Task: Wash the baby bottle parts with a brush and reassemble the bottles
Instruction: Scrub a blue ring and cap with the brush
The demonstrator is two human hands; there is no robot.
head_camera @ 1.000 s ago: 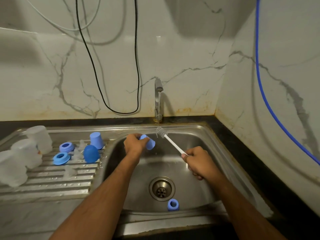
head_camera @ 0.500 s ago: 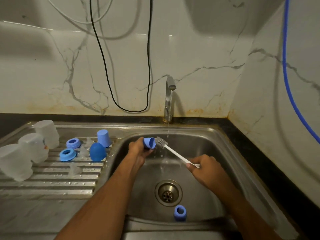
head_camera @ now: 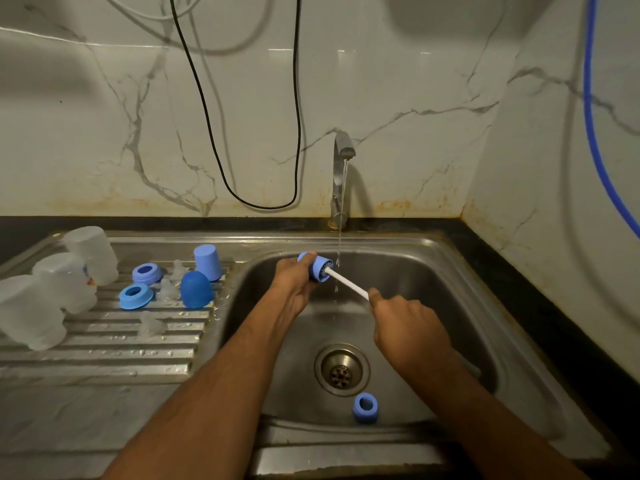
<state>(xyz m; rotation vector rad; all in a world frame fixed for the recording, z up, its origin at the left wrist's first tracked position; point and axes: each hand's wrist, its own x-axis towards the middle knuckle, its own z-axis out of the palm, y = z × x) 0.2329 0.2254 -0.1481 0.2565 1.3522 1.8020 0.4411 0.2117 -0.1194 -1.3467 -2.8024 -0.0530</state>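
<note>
Brush head is inside the cap (head_camera: 319, 268) now, over the sink's (head_camera: 450, 271) back edge, just left of the thin stream falling from the tap (head_camera: 341, 168). To do this scrub well, I'd say twist the brush (head_camera: 347, 284) round the inner wall and push right to the closed end, with the open mouth tipped toward the water so the suds rinse out. The left hand (head_camera: 294, 282) has its fingers curled round the cap, thumb on top, holding it sideways with the mouth facing right. The right hand (head_camera: 403, 320) is clenched on the white handle, only the front stretch of it showing beyond the knuckles. Another blue cap (head_camera: 364, 407) lies on its side at the sink's front edge, near the drain (head_camera: 342, 369). On the drainboard (head_camera: 104, 348) to the left: three frosted bottles (head_camera: 62, 282), two rings (head_camera: 136, 296), two more caps (head_camera: 197, 289), and clear teats (head_camera: 168, 289) among them, none reassembled yet.
</note>
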